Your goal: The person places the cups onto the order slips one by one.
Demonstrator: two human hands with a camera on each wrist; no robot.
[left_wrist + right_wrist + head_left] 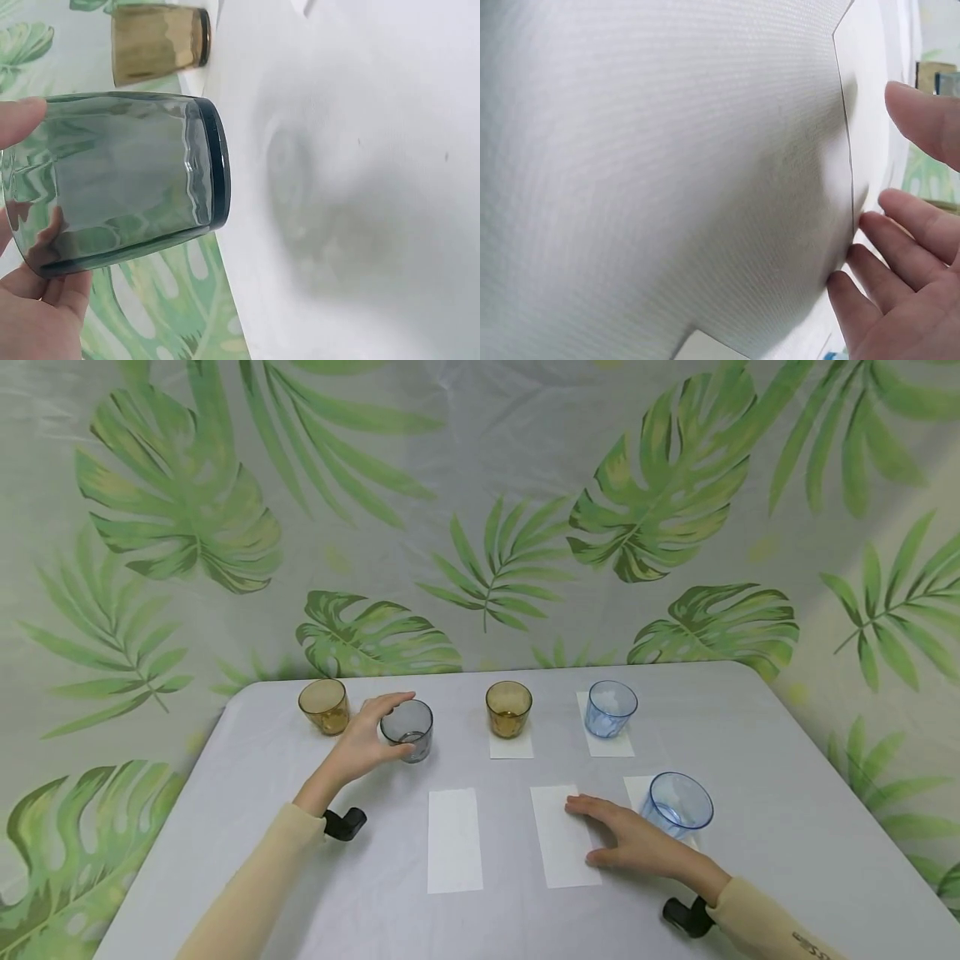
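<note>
My left hand (365,740) holds a grey tinted glass (408,732) by its sides, fingers on one side and thumb on the other. In the left wrist view the grey glass (127,176) appears raised off the table, its shadow lying apart from its base. Over a white paper rectangle (558,827) at the front, my right hand (637,839) hovers or rests with fingers extended and thumb apart, holding nothing. Its fingertips (862,225) are by the paper's edge in the right wrist view; contact is hard to tell. A blue glass (677,810) stands just behind this hand.
An amber glass (324,707) stands at the back left. Another amber glass (509,710) and a second blue glass (611,710) stand on paper rectangles at the back. A further paper rectangle (454,842) lies at front centre. Leaf-printed cloth (495,560) hangs behind the table.
</note>
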